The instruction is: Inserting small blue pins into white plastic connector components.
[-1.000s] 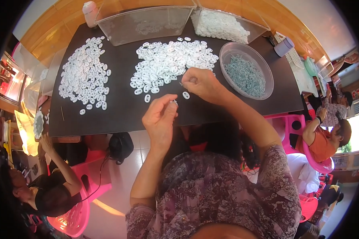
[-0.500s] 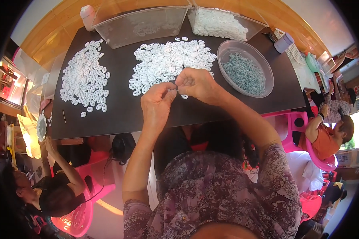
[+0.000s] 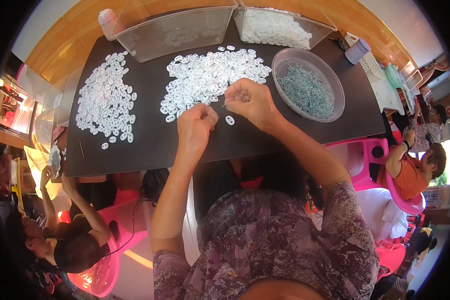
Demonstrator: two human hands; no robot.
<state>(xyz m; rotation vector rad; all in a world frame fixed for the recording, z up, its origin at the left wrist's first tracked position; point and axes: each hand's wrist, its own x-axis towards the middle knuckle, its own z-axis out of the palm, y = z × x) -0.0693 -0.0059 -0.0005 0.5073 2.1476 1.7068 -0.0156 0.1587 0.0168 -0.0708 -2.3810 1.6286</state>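
My left hand [image 3: 194,125] is closed in a pinch above the dark table, just in front of the middle pile of white oval plastic pieces [image 3: 210,75]. Whatever its fingers grip is hidden. A short gap away, my right hand [image 3: 251,102] pinches a small thin screw [image 3: 225,104] that pokes out toward the left hand. One loose two-holed oval piece [image 3: 230,120] lies on the table below the right hand. To the right of that hand stands a round clear tub [image 3: 339,95] holding a heap of greyish-green screws [image 3: 307,92].
Another spread of white oval pieces [image 3: 105,100] covers the table's left side. Two clear bins [image 3: 172,42] stand along the back, the right one holding white pieces [image 3: 272,29]. A capped bottle [image 3: 357,51] stands at the far right. Other people sit on both sides.
My hands, which were touching at the fingertips, have drawn apart. The right has shifted slightly up and right, the left slightly down. The loose oval piece between them is now uncovered.
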